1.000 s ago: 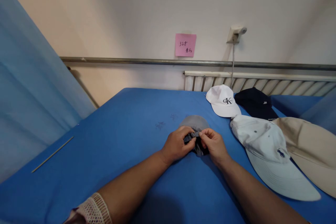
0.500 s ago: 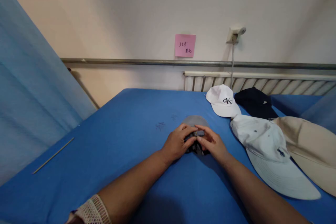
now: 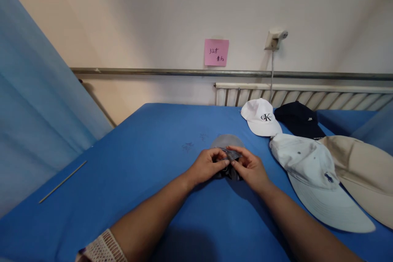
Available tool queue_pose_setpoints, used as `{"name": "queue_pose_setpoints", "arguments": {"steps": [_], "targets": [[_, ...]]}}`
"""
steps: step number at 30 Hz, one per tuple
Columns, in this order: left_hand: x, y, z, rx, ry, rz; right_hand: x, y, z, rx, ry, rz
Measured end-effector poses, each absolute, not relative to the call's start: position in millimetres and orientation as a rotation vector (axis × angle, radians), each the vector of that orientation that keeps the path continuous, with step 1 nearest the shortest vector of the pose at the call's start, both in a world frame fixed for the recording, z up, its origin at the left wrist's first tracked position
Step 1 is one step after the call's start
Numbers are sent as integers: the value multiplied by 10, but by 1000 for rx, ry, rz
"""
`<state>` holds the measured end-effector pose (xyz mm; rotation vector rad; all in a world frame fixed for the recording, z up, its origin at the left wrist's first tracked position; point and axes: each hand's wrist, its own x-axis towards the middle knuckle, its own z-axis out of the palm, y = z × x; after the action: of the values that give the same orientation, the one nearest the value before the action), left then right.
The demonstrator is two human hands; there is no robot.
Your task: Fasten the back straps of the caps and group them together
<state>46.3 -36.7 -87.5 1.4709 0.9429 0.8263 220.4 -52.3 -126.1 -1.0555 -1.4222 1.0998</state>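
Note:
A grey cap (image 3: pixel 227 140) lies on the blue-covered table, its brim pointing away from me and its back strap side facing me. At the strap (image 3: pixel 233 155), my left hand (image 3: pixel 210 166) pinches one part between thumb and fingers. From the other side, my right hand (image 3: pixel 249 168) is closed on the strap too, thumb below and fingers above. The two hands almost meet over the cap and hide much of its crown. Dark lining shows beneath the fingers. Whether the strap passes through its buckle cannot be made out.
To the right lie a white cap (image 3: pixel 260 116), a black cap (image 3: pixel 296 118), a pale cap with a small logo (image 3: pixel 307 163) and a beige cap (image 3: pixel 365 168). A thin stick (image 3: pixel 63 182) rests on the table (image 3: pixel 138 151) at left. Behind stands a radiator (image 3: pixel 307 92).
My left fingers have curled in and shifted their pinch at the strap. The strap is now tilted and more covered by my fingers. The cap stays in place.

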Motion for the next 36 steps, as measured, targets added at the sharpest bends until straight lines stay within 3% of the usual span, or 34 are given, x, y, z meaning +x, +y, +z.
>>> {"name": "queue_pose_setpoints", "arguments": {"steps": [4,22,29,36], "targets": [[458,-357,-900,1379,892,852,2189,-553,-1263,-1038,-1514,1076],[471,-393,-821,1375,926,796,2273,-496,-1266,-848,-1198,1602],[476,-393,-820,1339,937,817,2279,-487,-1253,-841,-1215,1574],[483,-420,-788,1307,959,844,2284,-506,-1242,-839,-1383,1329]]}}
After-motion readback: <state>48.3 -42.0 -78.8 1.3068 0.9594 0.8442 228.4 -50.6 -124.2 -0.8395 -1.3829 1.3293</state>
